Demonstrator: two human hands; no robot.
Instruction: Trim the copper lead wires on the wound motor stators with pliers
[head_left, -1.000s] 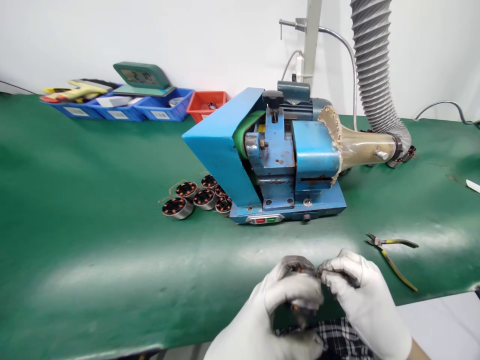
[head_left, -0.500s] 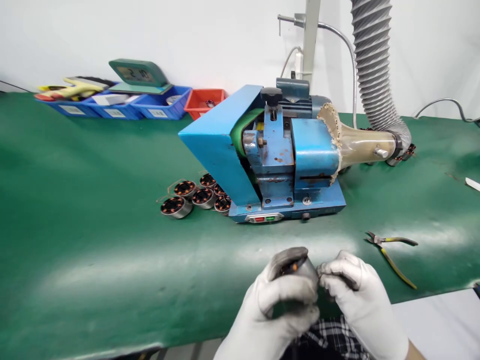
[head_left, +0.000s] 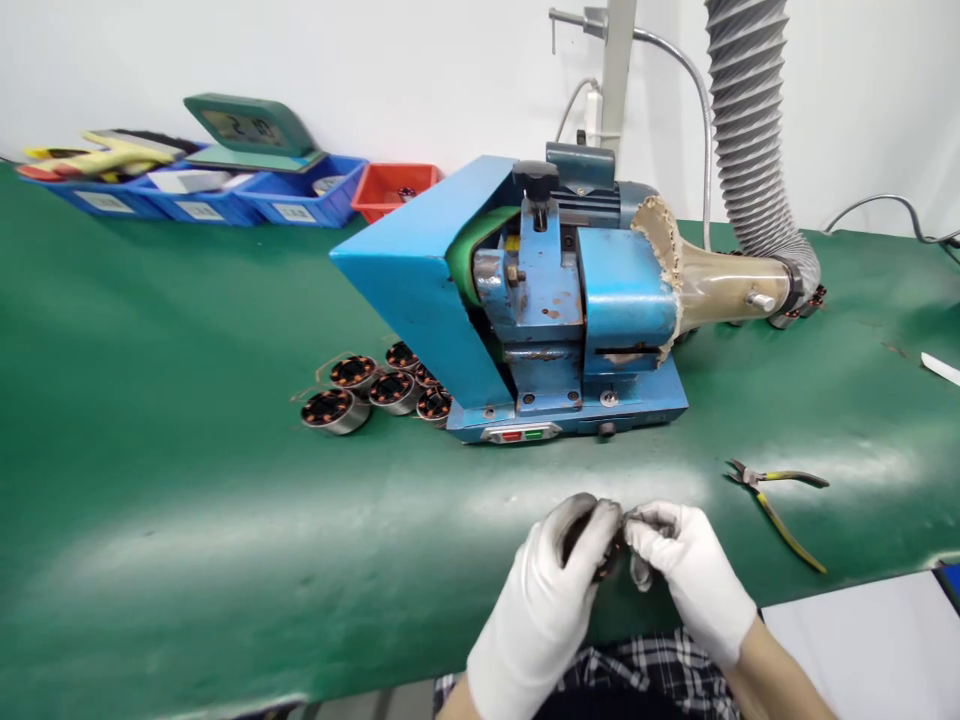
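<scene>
White gloves cover both of my hands above the front of the bench. My left hand [head_left: 551, 580] is wrapped round a motor stator [head_left: 606, 562], a round part with dark inner poles and copper-coloured windings; the fingers cover most of it. Close against its right side, my right hand [head_left: 671, 550] has thumb and fingertips pinched together. What the right fingers grip is too small to make out. Several similar stators [head_left: 335, 410] with silver rims stand in a group left of the blue belt sander [head_left: 555, 310]. Cutting pliers [head_left: 754, 478] with yellow-and-black handles lie spread to the right of my hands.
Blue bins [head_left: 300, 205], a red bin [head_left: 390, 190] and a green digital clock [head_left: 251, 125] stand along the back left. A grey ribbed hose [head_left: 750, 130] runs down to the sander's outlet. More stators [head_left: 784, 318] sit behind it. A white strip [head_left: 941, 368] lies far right.
My left hand has turned the stator, and its fingers now cover more of it. My right hand has shifted slightly left, still pinched beside it. The whole view has shifted a little.
</scene>
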